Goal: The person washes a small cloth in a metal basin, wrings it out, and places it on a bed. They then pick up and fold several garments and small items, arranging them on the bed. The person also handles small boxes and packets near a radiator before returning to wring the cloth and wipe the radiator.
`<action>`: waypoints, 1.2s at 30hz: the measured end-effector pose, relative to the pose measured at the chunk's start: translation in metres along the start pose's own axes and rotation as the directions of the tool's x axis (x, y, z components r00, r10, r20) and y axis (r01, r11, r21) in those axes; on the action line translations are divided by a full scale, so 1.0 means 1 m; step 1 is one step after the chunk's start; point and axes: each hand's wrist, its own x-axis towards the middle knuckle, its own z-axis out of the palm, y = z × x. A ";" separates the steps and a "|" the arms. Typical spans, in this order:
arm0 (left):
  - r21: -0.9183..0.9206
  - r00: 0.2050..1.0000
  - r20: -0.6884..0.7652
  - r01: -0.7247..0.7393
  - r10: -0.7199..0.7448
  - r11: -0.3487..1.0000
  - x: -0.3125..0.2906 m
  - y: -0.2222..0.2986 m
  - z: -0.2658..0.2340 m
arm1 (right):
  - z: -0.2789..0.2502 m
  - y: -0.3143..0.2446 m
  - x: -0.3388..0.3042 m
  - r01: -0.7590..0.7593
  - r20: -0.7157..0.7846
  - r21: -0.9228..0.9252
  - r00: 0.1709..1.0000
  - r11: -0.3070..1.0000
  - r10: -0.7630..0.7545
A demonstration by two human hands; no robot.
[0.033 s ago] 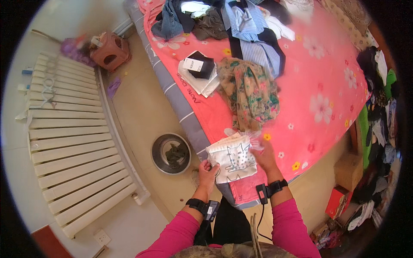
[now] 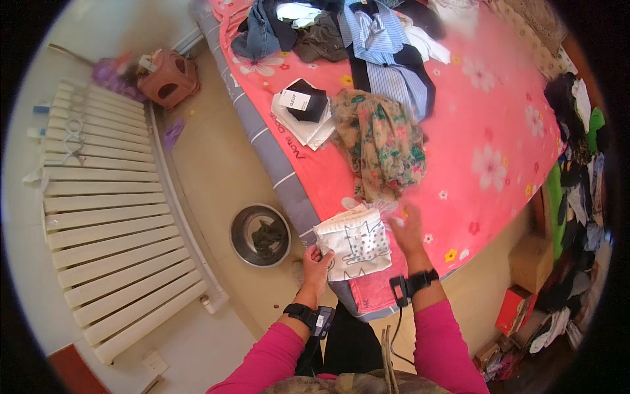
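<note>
At the bed's near corner lies a folded white cloth [image 2: 357, 246] printed with grey cat outlines and dots. My left hand [image 2: 317, 264] pinches its left edge, thumb on top and fingers curled beneath. Just off the cloth's right side, my right hand [image 2: 408, 233] hovers over the pink bedspread [image 2: 489, 203], fingers stretched forward and slightly blurred, holding nothing visible. Beyond the cloth sits a crumpled tan garment with a floral print [image 2: 380, 144]. Left of that garment is a white packet [image 2: 307, 131] with a black folded item [image 2: 312, 108] and a white tag on it.
A heap of clothes, including a blue striped shirt [image 2: 377, 33] and jeans [image 2: 256, 39], covers the far bed. On the floor at left stands a metal basin [image 2: 239, 246] with dark cloth inside. A white radiator [image 2: 118, 223] lines the left wall. Boxes [image 2: 528, 262] and clothes crowd the right.
My right hand has slid away from the cloth's right edge, moving slightly right and farther forward. The left hand keeps its place on the cloth.
</note>
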 end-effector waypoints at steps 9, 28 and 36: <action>0.119 0.995 -0.028 -0.087 0.091 0.989 -0.001 0.023 -0.023 | -0.008 0.009 0.131 -0.203 0.012 0.212 0.979 0.956 0.205; -0.277 0.159 0.846 -0.685 0.509 0.674 -0.261 0.342 0.177 | -0.371 -0.240 -0.108 0.100 0.023 0.666 0.988 0.739 -0.155; -0.326 0.388 0.833 -0.234 0.395 0.916 -0.250 0.421 0.174 | -0.430 -0.192 -0.144 0.102 -0.651 -0.122 0.743 0.987 -0.157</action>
